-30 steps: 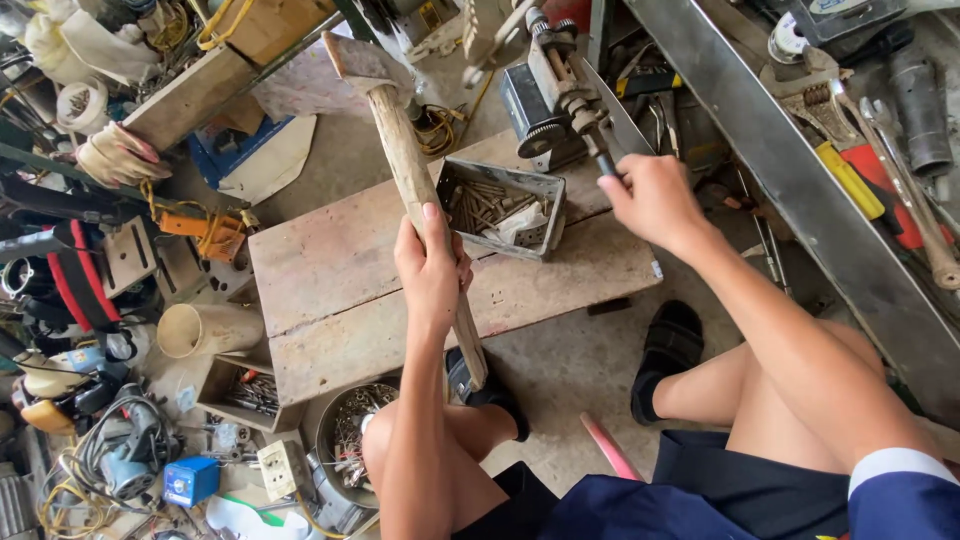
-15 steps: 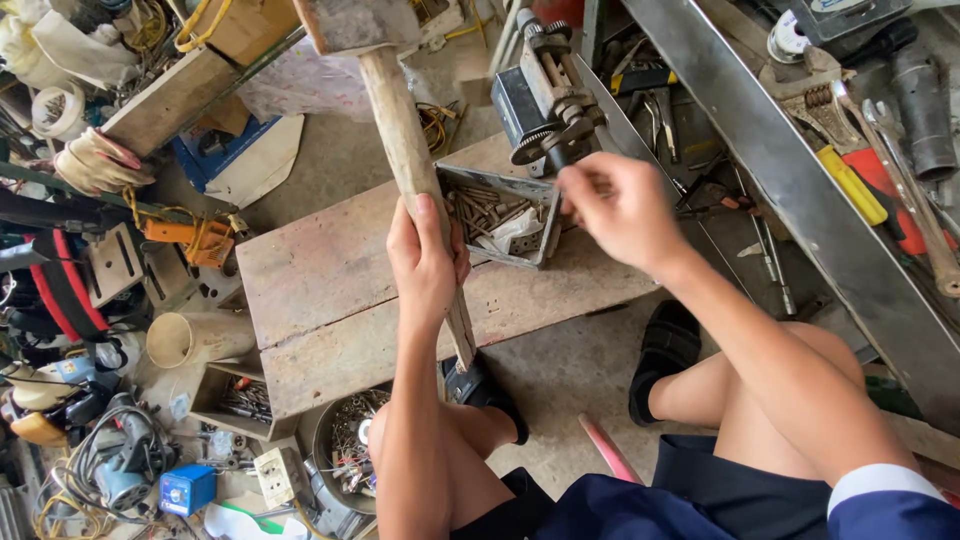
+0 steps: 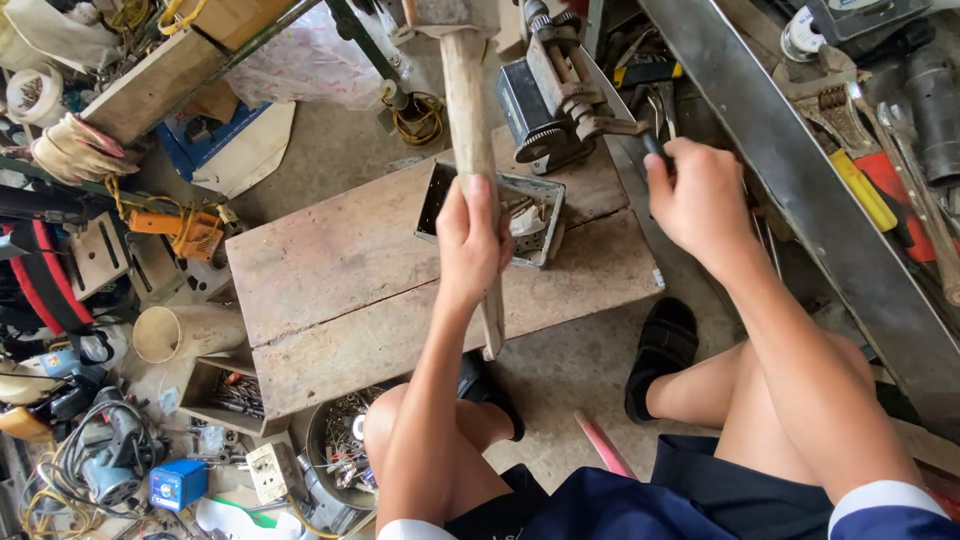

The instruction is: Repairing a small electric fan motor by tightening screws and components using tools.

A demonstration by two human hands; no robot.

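Observation:
My left hand (image 3: 472,240) grips the long wooden handle of a hammer (image 3: 468,110), which stands nearly upright over a wooden board (image 3: 340,270); its metal head (image 3: 440,12) is cut off by the top edge. Just behind that hand, a small metal tray (image 3: 540,215) of nails sits on the board. To the right, my right hand (image 3: 700,195) is closed around the dark crank handle of a grey geared machine (image 3: 545,105) at the board's far corner.
A long steel beam (image 3: 800,190) runs diagonally on the right, with wrenches (image 3: 890,130) beyond it. Left of the board lie an orange tool (image 3: 185,230), a cream pipe (image 3: 180,330) and a blue power tool (image 3: 110,460). A bowl of screws (image 3: 345,440) sits by my knee.
My right hand left the nail tray and moved right and away to the machine's crank. The hammer swung more upright, its head rising to the top edge.

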